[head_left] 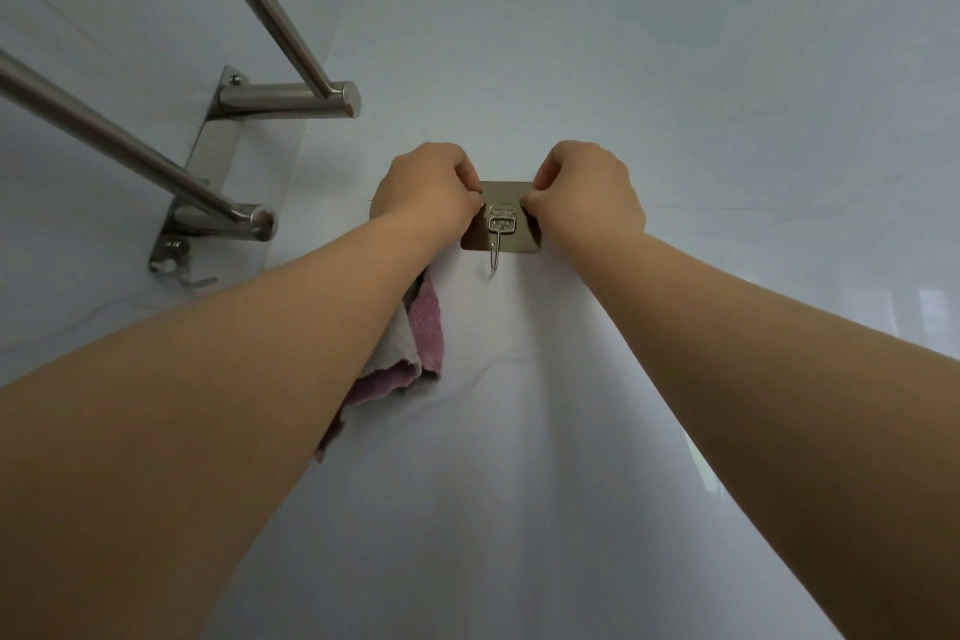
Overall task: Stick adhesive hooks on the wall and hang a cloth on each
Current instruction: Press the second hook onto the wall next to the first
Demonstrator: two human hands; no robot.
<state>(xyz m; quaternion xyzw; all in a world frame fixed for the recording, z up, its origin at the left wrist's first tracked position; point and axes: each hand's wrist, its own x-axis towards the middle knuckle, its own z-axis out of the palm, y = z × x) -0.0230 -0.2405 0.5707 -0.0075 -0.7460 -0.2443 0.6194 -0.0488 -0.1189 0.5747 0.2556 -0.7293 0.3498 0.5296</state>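
Now pressing a hook (501, 218) flat against the pale wall (675, 94), just above frame centre. Left hand (426, 187) at the plate's 9 o'clock edge, fingers curled, thumb and fingertips pinched on the upper left side of the plate. Right hand (587, 187) at the 3 o'clock edge, curled the same way, fingertips closed on the upper right side. Both grips thus closed on the hook, knuckles toward the camera. Shiny square plate, metal loop at its middle, curved wire prong hanging at 6 o'clock, bare. Cannot tell whether the plate is fully stuck down.

Cloth (415, 353), purple and white, hanging at 7 o'clock from the hook, largely hidden behind the left forearm; upper end out of sight, so cannot tell what carries it. Rail (130, 151) of two steel bars at 10 o'clock, running off the top and left edges, fixed to the wall by a steel bracket (208, 172), well apart from the hands.
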